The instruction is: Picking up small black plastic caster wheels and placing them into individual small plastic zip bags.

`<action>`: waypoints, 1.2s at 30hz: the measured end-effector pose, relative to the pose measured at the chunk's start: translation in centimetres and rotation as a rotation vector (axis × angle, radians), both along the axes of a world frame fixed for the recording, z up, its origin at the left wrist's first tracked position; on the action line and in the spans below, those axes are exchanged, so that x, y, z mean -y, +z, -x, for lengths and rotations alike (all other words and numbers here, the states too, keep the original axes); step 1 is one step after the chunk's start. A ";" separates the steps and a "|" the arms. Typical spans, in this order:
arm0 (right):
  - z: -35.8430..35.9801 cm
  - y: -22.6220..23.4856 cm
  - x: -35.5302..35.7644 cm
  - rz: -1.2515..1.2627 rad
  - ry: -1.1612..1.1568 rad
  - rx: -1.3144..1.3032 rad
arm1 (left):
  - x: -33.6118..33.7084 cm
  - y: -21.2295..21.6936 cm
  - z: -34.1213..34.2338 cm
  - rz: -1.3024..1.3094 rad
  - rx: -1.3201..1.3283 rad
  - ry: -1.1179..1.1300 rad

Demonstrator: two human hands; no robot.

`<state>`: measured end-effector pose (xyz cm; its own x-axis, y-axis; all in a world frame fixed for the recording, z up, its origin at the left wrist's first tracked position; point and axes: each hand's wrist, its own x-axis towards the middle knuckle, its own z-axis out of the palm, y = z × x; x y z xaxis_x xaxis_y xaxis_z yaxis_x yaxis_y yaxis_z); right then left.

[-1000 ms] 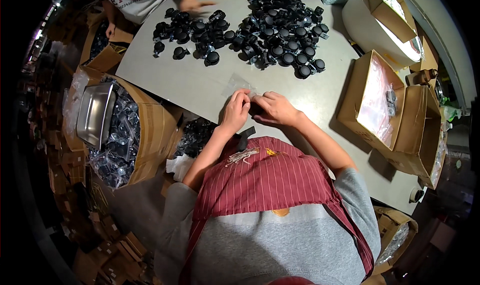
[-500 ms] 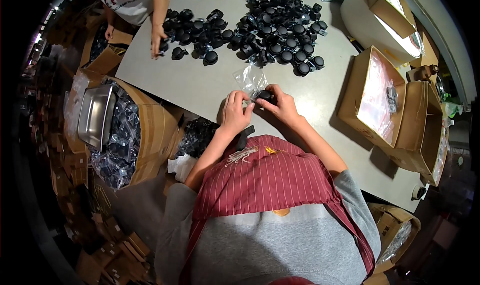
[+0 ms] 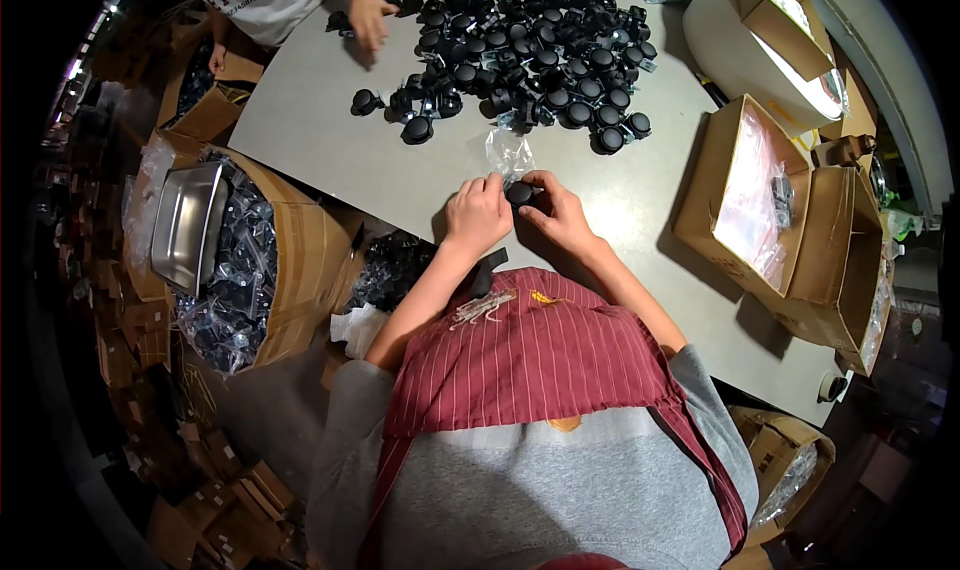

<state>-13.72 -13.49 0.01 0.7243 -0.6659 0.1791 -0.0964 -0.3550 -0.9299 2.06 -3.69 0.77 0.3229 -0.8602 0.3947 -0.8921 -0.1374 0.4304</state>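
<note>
Near the table's front edge, a black caster wheel (image 3: 519, 193) sits between my two hands. A small clear plastic bag (image 3: 508, 152) stretches out on the far side of it; whether the caster is inside the bag I cannot tell. My right hand (image 3: 562, 216) is closed on the caster, fingers over its far side and thumb at its near side. My left hand (image 3: 480, 216) is closed beside it, fingertips pinched at the near end of the bag. A large heap of black casters (image 3: 540, 55) lies beyond my hands.
At the far left a co-worker's hand (image 3: 370, 25) hovers by the heap. Cardboard boxes (image 3: 745, 195) with plastic bags stand on the right, by a white tub (image 3: 750, 50). Left of the table, a carton (image 3: 300, 270) holds bagged dark parts and a metal pan (image 3: 188, 230).
The caster and my hands have shifted slightly, and my left fingers have drawn together. The co-worker's hand moved right and away, and loose casters on the left now lie closer to the main heap.
</note>
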 end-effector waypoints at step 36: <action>-2.2 1.0 3.1 0.845 -0.175 -0.142 | -1.8 0.2 1.6 0.016 -0.160 -0.223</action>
<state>-11.48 -16.57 0.98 0.6770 -0.4549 0.5785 -0.3094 -0.8892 -0.3371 0.44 -1.88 0.97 0.1859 -0.9112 0.3675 -0.8199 0.0622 0.5692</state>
